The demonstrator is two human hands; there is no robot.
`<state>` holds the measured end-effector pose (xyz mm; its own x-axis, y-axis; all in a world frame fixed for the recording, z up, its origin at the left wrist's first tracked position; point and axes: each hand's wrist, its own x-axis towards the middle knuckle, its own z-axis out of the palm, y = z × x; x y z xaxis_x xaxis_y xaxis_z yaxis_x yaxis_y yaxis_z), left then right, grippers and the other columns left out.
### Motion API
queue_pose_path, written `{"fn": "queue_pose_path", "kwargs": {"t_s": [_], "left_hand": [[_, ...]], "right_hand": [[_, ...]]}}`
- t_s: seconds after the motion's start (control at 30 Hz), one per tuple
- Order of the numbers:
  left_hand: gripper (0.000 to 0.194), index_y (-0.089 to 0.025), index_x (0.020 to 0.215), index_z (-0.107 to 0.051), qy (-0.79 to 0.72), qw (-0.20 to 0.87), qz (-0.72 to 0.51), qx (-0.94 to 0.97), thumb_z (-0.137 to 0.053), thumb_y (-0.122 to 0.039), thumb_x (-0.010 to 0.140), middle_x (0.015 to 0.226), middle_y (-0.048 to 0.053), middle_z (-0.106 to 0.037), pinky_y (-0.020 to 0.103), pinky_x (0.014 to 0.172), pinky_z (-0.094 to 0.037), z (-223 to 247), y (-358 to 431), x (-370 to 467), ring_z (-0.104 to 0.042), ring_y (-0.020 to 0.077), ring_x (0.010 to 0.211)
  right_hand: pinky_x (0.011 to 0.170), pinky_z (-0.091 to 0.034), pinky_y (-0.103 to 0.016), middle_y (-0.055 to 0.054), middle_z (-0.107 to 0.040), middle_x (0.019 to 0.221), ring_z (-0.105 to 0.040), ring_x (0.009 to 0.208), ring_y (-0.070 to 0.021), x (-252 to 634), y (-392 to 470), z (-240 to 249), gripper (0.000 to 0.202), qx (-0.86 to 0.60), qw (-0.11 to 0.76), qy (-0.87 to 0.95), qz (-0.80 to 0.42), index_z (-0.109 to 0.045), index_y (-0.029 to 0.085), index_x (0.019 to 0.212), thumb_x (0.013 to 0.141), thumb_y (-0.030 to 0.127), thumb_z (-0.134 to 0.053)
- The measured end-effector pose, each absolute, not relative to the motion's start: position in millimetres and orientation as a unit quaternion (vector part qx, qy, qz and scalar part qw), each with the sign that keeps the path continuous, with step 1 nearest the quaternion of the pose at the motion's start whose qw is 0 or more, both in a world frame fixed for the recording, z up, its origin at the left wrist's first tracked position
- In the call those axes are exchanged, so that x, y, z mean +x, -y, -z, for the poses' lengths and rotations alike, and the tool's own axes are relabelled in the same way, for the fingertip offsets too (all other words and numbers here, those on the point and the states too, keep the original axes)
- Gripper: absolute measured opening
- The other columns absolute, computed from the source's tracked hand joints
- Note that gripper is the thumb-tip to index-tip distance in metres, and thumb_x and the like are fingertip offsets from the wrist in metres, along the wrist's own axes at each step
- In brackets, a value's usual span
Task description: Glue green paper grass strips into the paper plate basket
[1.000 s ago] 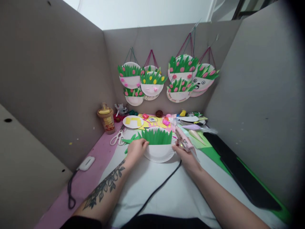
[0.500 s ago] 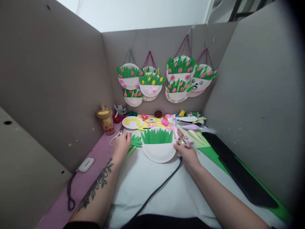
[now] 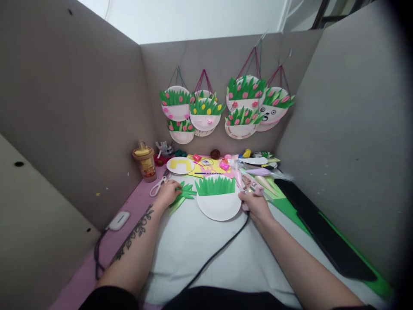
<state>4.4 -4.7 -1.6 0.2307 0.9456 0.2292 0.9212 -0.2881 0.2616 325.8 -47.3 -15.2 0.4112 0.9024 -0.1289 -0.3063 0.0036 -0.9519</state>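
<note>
A white paper plate pocket (image 3: 219, 207) with a fringe of green paper grass (image 3: 215, 186) stands over the pale cloth. On its right, my right hand (image 3: 254, 206) is closed around a pink glue gun (image 3: 253, 186) with a black cord; its fingertips are at the plate's edge. To the left, my left hand (image 3: 169, 192) has its fingers on cut green paper leaves (image 3: 186, 190), with light green strips (image 3: 177, 206) beneath them.
White scissors (image 3: 158, 186) and a drink cup (image 3: 146, 162) are at the left. Behind lie a plate with yellow pieces (image 3: 180, 165) and craft supplies. A black board (image 3: 322, 228) lies right. Decorated plates (image 3: 206, 122) hang on the partition. A white case (image 3: 119, 220) is near left.
My left hand has turned from a fist to fingers reaching onto the green leaves. The plate and my right hand sit slightly further right in the view.
</note>
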Motion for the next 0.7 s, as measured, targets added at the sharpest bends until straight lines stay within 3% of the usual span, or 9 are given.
{"fn": "queue_pose_path", "kwargs": {"t_s": [0.27,0.43,0.7], "left_hand": [[0.019,-0.02,0.088,-0.069,-0.594,0.012,-0.156,0.789,-0.057,-0.03,0.077,0.098,0.01,-0.065,0.037,0.087,-0.036,3,3,3,-0.053,0.0273,0.098],[0.013,-0.019,0.081,-0.067,-0.604,0.009,-0.16,0.78,-0.057,-0.024,0.074,0.089,0.01,-0.065,0.035,0.082,-0.037,4,3,5,-0.054,0.026,0.092],[0.007,-0.019,0.069,-0.06,-0.603,0.073,-0.35,0.713,-0.055,-0.024,0.071,0.078,0.004,-0.062,0.029,0.071,-0.039,-1,-4,-8,-0.055,0.0192,0.076]], "right_hand": [[0.032,-0.033,-0.019,0.005,-0.056,0.045,-0.048,0.036,-0.0091,327,47,14,0.024,-0.545,0.642,0.281,-0.459,-0.058,0.015,0.058,0.04,0.017,-0.073],[0.032,-0.032,-0.019,0.005,-0.055,0.045,-0.048,0.036,-0.0091,328,47,14,0.025,-0.543,0.64,0.293,-0.458,-0.057,0.016,0.06,0.041,0.017,-0.073],[0.033,-0.034,-0.021,0.005,-0.054,0.045,-0.047,0.036,-0.0102,332,42,21,0.024,-0.552,0.616,0.317,-0.464,-0.058,0.016,0.064,0.044,0.017,-0.071]]}}
